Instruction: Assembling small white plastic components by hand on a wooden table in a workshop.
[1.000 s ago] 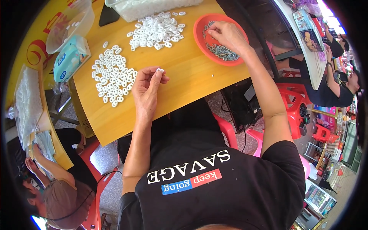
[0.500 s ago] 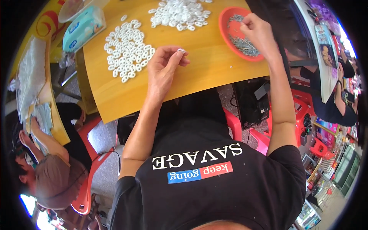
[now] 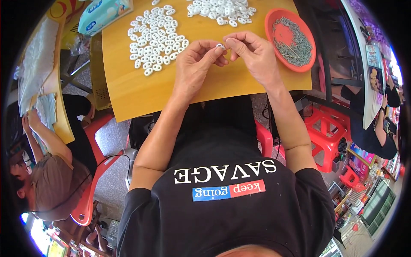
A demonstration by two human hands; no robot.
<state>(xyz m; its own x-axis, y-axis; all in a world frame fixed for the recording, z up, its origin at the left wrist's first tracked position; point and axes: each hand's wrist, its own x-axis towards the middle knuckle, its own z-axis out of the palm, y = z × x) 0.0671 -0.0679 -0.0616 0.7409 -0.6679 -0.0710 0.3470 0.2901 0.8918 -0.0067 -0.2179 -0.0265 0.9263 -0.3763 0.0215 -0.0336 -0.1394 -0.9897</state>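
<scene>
My left hand (image 3: 191, 68) is closed over the table, pinching a small white oval piece (image 3: 220, 45) between thumb and fingertips. Right beside it, the thumb and fingers of my right hand (image 3: 258, 60) are pressed together at that piece; whatever they hold is too small to make out. To the right of my right hand sits a round red bowl (image 3: 312, 48) with many thin grey metal screws or pins (image 3: 301, 42) in it. Left of my left hand, white oval pieces with two holes (image 3: 161, 32) lie spread out, and a heaped pile of similar pieces (image 3: 220, 9) lies farther back.
A teal tissue pack (image 3: 102, 16) rests at the table's (image 3: 141, 96) far left corner. Red plastic stools (image 3: 327, 135) stand on the right below table height. At a side table on the left, another person (image 3: 60, 184) sits on a red chair.
My right hand has come from above the red bowl across to my left hand, and their fingertips now meet at the white piece. The view has shifted slightly.
</scene>
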